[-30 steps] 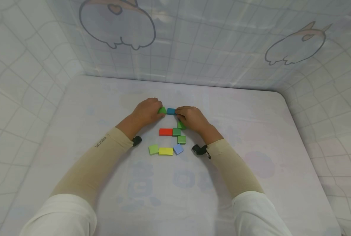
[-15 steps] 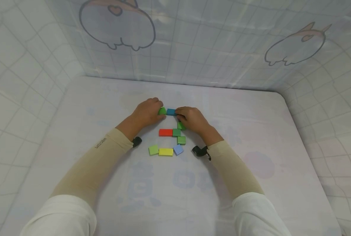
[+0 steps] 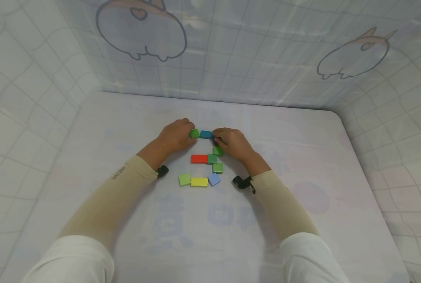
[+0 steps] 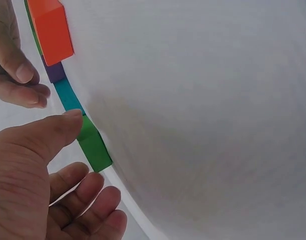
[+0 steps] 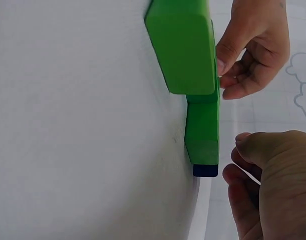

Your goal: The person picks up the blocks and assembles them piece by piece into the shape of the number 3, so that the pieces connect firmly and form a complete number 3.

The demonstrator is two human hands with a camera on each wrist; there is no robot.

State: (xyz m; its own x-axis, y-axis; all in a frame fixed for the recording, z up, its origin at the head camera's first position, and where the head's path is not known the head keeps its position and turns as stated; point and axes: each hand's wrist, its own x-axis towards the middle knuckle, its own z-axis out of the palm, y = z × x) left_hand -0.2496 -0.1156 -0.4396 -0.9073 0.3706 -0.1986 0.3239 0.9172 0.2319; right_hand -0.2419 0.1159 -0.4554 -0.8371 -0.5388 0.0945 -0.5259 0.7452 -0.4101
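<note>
My left hand (image 3: 175,135) reaches to the far end of the block layout, thumb and fingers around a green block (image 4: 95,145). In the left wrist view the thumb tip overlaps one end of it and the fingertips curl at the other. A blue block (image 3: 206,135) lies against its right side. My right hand (image 3: 234,143) hovers at the blue block's right end, fingers loosely bent and nothing between them. A dark purple block (image 4: 54,72) sits beside the right fingers, mostly hidden in the head view. A green block (image 3: 217,151) lies just below that hand.
Closer to me are a red block (image 3: 199,158), a dark green block (image 3: 212,159) and a green block (image 3: 217,168). A front row has a light green block (image 3: 184,180), a yellow block (image 3: 199,182) and a periwinkle block (image 3: 214,179). A patterned cloth covers the table (image 3: 125,243).
My right hand has shifted slightly right, uncovering more of the blue block. The green block at my left hand has turned or slid a little. The other blocks stay put.
</note>
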